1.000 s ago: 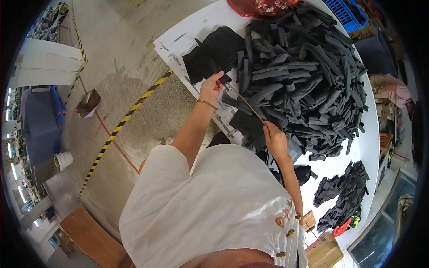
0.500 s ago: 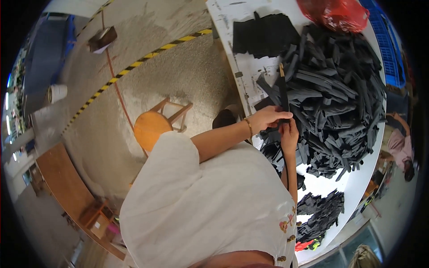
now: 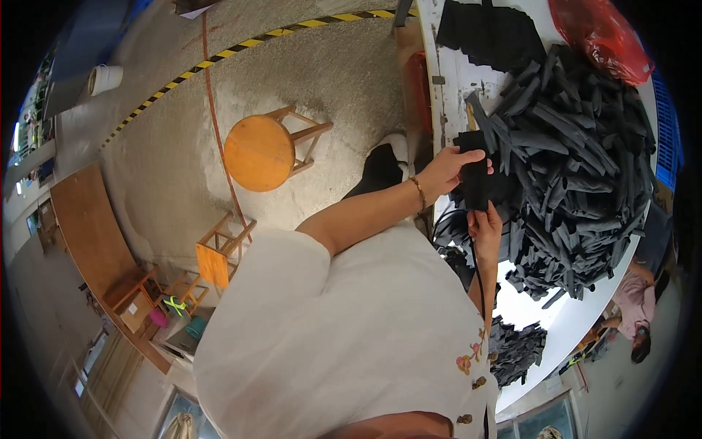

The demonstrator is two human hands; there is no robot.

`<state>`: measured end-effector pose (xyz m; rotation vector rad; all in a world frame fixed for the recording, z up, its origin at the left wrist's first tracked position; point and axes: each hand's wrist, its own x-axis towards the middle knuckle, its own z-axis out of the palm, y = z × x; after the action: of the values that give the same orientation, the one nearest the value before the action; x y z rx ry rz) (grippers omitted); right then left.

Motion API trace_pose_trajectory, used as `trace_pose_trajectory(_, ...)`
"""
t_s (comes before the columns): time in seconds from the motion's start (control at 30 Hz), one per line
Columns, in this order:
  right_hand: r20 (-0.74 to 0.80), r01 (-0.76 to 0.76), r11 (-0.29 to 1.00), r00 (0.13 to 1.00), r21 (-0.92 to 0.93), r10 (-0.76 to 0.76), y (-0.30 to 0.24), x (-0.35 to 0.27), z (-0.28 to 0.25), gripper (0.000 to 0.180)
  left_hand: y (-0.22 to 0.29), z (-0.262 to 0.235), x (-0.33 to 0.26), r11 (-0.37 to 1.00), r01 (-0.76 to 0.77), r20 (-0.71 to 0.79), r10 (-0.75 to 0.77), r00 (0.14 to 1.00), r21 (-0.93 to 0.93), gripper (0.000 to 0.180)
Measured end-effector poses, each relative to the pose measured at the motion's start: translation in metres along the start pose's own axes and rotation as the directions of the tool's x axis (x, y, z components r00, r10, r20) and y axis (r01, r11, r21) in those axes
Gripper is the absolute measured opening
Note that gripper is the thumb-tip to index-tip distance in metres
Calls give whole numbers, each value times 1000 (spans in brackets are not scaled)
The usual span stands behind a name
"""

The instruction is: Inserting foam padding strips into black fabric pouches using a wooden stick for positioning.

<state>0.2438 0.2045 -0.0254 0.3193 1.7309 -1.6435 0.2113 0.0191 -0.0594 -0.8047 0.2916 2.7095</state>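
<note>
Flat, matte black cloth strip (image 3: 477,183) over the surface (image 3: 524,287), left of heaped dark curled strips (image 3: 570,164). Left hand (image 3: 444,171): grip clasping it mid-length; right hand (image 3: 484,228): grip pinching its lower end. Surface white, scuffed; concrete floor (image 3: 172,139), round wooden stool (image 3: 259,152).

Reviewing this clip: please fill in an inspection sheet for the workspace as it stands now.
Surface: white table, dark marks near its left edge.
Work items: black piece in hand, tan stick tip showing above its upper end; large heap of dark strips; smaller dark heap; flat black pieces.
Clutter: red plastic bag beside the large heap.
Hands: left hand grips the black piece; right hand holds its lower end.
Cables: thin black cord along the right forearm; ends untraceable.
Surroundings: wooden stools, striped floor tape, person in pink.
</note>
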Motion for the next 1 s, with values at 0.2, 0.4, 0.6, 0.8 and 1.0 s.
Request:
trace_pose_trajectory(0.2, 20, 18, 997, 1000, -75, -16, 4, -10, 10, 16, -6, -12, -9, 999, 21, 31, -19, 999, -40, 25)
trace_pose_trajectory(0.4, -80, 103, 968, 989, -230, -124, 4, -2, 35, 14, 0, 0, -3, 998, 18, 50, -14, 999, -66, 20)
trace_pose_trajectory(0.6, -159, 260, 839, 914, -477, -374, -10, 24, 69, 13, 44, 27, 2, 997, -72, 24, 71, 997, 26, 26)
trace_pose_trajectory(0.8, -264, 303, 863, 864, -405, -428, -38, 35, 106, 13, 94, 56, 8, 991, -102, 35, 99, 995, 88, 26)
trace_pose_trajectory(1.0, -405, 292, 859, 787, -420, -466, -51, 40, 128, 19, 112, 82, 23, 985, -62, 79, 50, 996, 158, 24)
